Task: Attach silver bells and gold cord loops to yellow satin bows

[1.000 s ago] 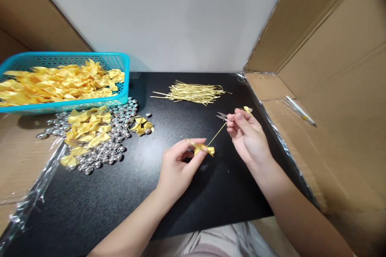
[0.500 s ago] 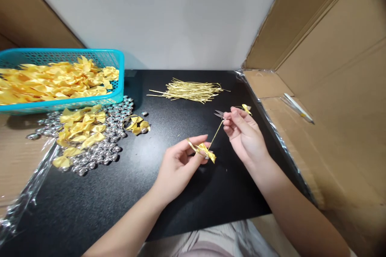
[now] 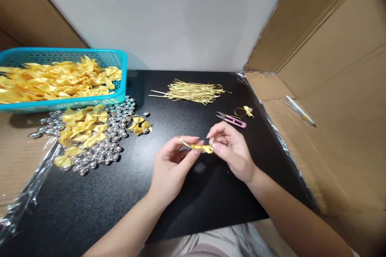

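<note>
My left hand (image 3: 173, 164) is closed, thumb against fingers, around a yellow ribbon bow (image 3: 205, 149). A gold cord loop (image 3: 184, 143) sticks out from the bow above those fingers. At the bow's right end, my right hand (image 3: 232, 150) is closed with thumb and fingertips on its edge; whether cord is pinched there too is hidden. Pink thread snips (image 3: 235, 121) lie just beyond the right hand. Near them rests a finished-looking bow (image 3: 248, 111) with a gold loop.
A bundle of gold cords (image 3: 194, 91) lies at the back. On the left stand a blue basket (image 3: 124, 72) of yellow bows, silver bells (image 3: 98, 154) with loose bows (image 3: 87, 126) on top, and several looped bows (image 3: 139, 125). White tweezers (image 3: 300, 110) lie on the cardboard at right.
My right hand has come down and left from the stretched cord end to the bow. The left hand has shifted slightly left, turning the bow flatter. The snips are now uncovered.
</note>
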A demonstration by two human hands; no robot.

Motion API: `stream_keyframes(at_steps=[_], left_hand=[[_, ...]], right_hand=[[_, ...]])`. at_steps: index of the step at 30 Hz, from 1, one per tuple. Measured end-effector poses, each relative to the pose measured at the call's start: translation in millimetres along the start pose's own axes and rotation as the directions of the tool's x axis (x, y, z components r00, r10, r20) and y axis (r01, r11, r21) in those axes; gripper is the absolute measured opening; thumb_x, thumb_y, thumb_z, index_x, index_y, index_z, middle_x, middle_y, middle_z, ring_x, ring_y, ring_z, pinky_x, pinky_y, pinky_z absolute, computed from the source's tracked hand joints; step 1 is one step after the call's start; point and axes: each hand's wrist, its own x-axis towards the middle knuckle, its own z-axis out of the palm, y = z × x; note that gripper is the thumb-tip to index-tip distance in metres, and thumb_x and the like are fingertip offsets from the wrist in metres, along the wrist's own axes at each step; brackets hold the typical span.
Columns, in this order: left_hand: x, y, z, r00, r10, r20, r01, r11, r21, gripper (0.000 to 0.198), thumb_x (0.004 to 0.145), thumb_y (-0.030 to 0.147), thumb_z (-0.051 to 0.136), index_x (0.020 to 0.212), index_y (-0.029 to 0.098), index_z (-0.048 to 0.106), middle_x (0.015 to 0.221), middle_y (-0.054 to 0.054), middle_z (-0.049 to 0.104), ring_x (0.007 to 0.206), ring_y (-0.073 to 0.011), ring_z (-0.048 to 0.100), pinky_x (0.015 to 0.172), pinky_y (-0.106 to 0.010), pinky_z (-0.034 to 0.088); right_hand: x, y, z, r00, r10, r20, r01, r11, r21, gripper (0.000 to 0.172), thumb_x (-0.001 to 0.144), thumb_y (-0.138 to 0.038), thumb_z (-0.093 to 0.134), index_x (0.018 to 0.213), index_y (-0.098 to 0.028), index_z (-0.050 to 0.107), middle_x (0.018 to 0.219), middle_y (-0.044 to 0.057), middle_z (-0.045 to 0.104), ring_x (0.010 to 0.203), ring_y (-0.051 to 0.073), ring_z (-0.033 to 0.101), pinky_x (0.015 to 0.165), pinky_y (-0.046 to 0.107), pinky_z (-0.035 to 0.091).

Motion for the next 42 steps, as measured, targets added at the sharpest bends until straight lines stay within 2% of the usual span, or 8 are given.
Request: stream_keyframes(at_steps=[6, 13, 17, 21, 24, 29, 34, 42], left_hand=[[-4, 0, -3.6, 0.95, 0.306, 0.06, -0.31, 0.946, 0.096, 0.021, 0.081, 0.006, 0.067, 0.091, 0.023, 0.071, 0.09, -0.001, 0.077, 0.085, -0.014, 0.071, 0.076, -0.024, 0.059], [-4, 1, -4.1, 0.891, 0.451, 0.049, -0.453, 0.877, 0.16, 0.018, 0.082, 0.006, 0.066, 0.077, 0.022, 0.058, 0.083, 0.0, 0.075, 0.078, -0.0147, 0.07, 0.073, -0.03, 0.057], [-2, 5, -3.5, 0.817, 0.576, 0.029, -0.571, 0.801, 0.179, 0.036, 0.08, 0.012, 0.071, 0.072, 0.024, 0.038, 0.067, 0.006, 0.067, 0.067, -0.0155, 0.068, 0.068, -0.033, 0.057], [3, 6, -4.4, 0.709, 0.703, -0.063, -0.662, 0.693, 0.286, 0.042, 0.068, 0.013, 0.082, 0.083, 0.026, 0.045, 0.077, 0.007, 0.061, 0.068, -0.0129, 0.063, 0.069, -0.03, 0.055], [4, 4, -6.1, 0.791, 0.612, -0.031, -0.585, 0.77, 0.255, 0.025, 0.074, 0.019, 0.077, 0.085, 0.023, 0.055, 0.077, 0.003, 0.058, 0.069, -0.0121, 0.058, 0.064, -0.025, 0.051], [-1, 1, -8.7, 0.983, 0.177, 0.048, -0.175, 0.983, -0.059, 0.011, 0.088, 0.029, 0.065, 0.081, 0.021, 0.061, 0.075, 0.001, 0.064, 0.066, -0.0106, 0.06, 0.061, -0.019, 0.05], [3, 5, -10.3, 0.998, -0.037, 0.058, 0.053, 0.949, -0.31, 0.016, 0.087, 0.037, 0.064, 0.085, 0.021, 0.062, 0.071, 0.0, 0.07, 0.063, -0.0114, 0.063, 0.06, -0.02, 0.052], [6, 8, -16.5, 0.97, -0.152, 0.191, 0.195, 0.953, -0.232, 0.025, 0.076, 0.034, 0.079, 0.09, 0.02, 0.064, 0.074, 0.001, 0.071, 0.063, -0.0089, 0.063, 0.06, -0.016, 0.052]], right_hand=[[2, -6, -3, 0.962, -0.257, 0.089, 0.272, 0.921, -0.277, 0.028, 0.066, -0.011, 0.06, 0.091, -0.02, 0.059, 0.074, -0.002, 0.048, 0.065, 0.011, 0.044, 0.06, 0.024, 0.038], [2, -7, 3, 0.944, -0.324, 0.06, 0.319, 0.853, -0.413, 0.009, 0.075, -0.011, 0.062, 0.079, -0.019, 0.065, 0.064, -0.003, 0.053, 0.058, 0.009, 0.046, 0.054, 0.023, 0.039], [1, -6, 3, 0.874, -0.48, 0.078, 0.475, 0.807, -0.35, 0.012, 0.078, -0.01, 0.064, 0.082, -0.02, 0.068, 0.065, -0.001, 0.056, 0.058, 0.01, 0.051, 0.054, 0.025, 0.044], [0, -5, 1, 0.789, -0.603, 0.112, 0.597, 0.712, -0.371, 0.013, 0.079, -0.009, 0.066, 0.081, -0.021, 0.07, 0.061, -0.003, 0.048, 0.057, 0.01, 0.047, 0.057, 0.026, 0.046], [0, -6, 0, 0.761, -0.632, 0.146, 0.634, 0.676, -0.375, 0.012, 0.08, -0.009, 0.067, 0.08, -0.021, 0.069, 0.062, -0.003, 0.044, 0.058, 0.009, 0.045, 0.057, 0.027, 0.046], [-1, -7, -1, 0.734, -0.651, 0.194, 0.669, 0.642, -0.374, 0.01, 0.08, -0.007, 0.067, 0.079, -0.017, 0.07, 0.064, -0.002, 0.04, 0.062, 0.01, 0.042, 0.061, 0.029, 0.047], [-1, -9, -4, 0.705, -0.653, 0.278, 0.701, 0.581, -0.412, 0.011, 0.08, -0.005, 0.065, 0.077, -0.014, 0.071, 0.062, -0.001, 0.041, 0.062, 0.011, 0.042, 0.061, 0.03, 0.046], [-2, -4, 0, 0.664, -0.669, 0.334, 0.723, 0.459, -0.516, 0.021, 0.08, -0.005, 0.067, 0.063, -0.017, 0.062, 0.055, -0.003, 0.043, 0.058, 0.01, 0.042, 0.059, 0.027, 0.042]])
